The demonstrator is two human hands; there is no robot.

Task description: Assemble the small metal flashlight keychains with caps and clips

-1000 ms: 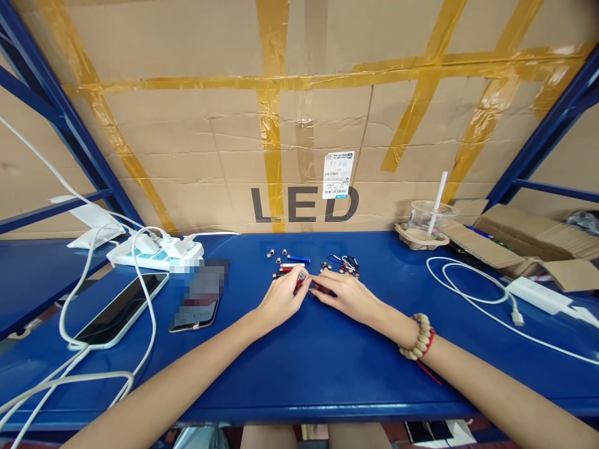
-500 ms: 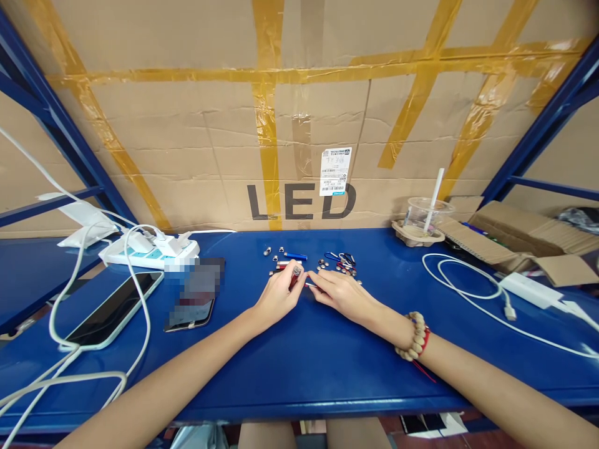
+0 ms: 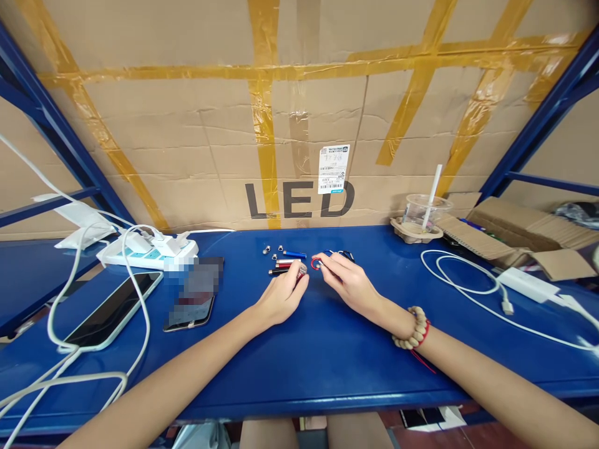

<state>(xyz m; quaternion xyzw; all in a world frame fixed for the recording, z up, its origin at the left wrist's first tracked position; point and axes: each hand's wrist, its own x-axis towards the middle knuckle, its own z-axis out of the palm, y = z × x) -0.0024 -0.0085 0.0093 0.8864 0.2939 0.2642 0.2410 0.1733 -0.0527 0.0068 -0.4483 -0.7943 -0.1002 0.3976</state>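
Note:
My left hand [image 3: 282,295] rests on the blue table [image 3: 299,349] and grips a small red tube with a silver end [image 3: 301,270]. My right hand [image 3: 346,280], with a bead bracelet at the wrist, pinches a small red ring [image 3: 316,263] just right of that tube. Beyond my fingers lie a blue tube [image 3: 294,254], a red tube [image 3: 283,264], a dark tube [image 3: 277,272] and several tiny silver caps [image 3: 267,250]. A small heap of coloured clips [image 3: 344,254] lies behind my right hand, partly hidden.
A white power strip [image 3: 147,252] with plugs and cables sits at the left, with two phones [image 3: 112,308] in front of it. At the right lie a plastic cup with a straw [image 3: 423,218], a white cable [image 3: 463,290] with adapter, and open cardboard boxes [image 3: 519,240]. A taped cardboard wall stands behind.
My right hand has moved away from the tube towards the clip heap and lifted a red ring. My left hand keeps the red tube, turned slightly.

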